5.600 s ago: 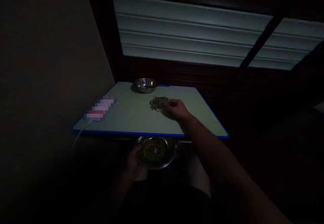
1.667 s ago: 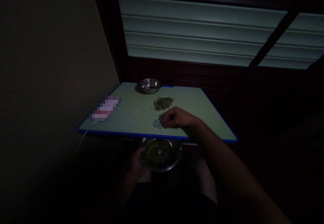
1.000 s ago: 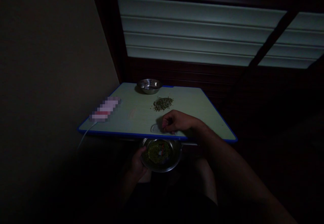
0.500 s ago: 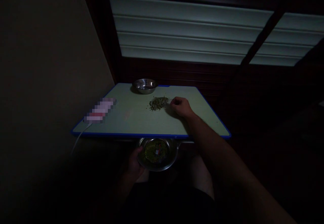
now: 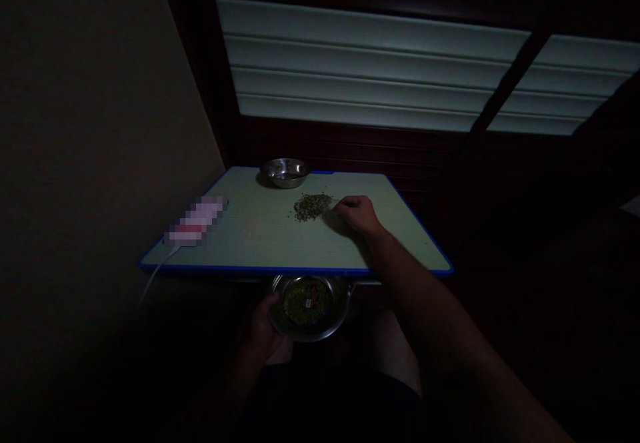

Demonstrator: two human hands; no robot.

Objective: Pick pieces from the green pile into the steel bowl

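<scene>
Head view: grains [image 5: 309, 207] lie on the desk [image 5: 280, 249], just left of the right fingers [image 5: 345, 207], which pinch a clear piece [image 5: 328, 209] at their edge; keeping it low and flat would limit scatter. Left fingers [image 5: 271, 301] grip the basin [image 5: 311, 339] below the desk's edge. Beyond and left of the right fingers sits a bowl [image 5: 286, 182].

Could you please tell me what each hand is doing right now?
Left hand: closed on the rim of a round, shiny metal bowl.
Right hand: fingers pinched on a small, clear, thin piece.
</scene>
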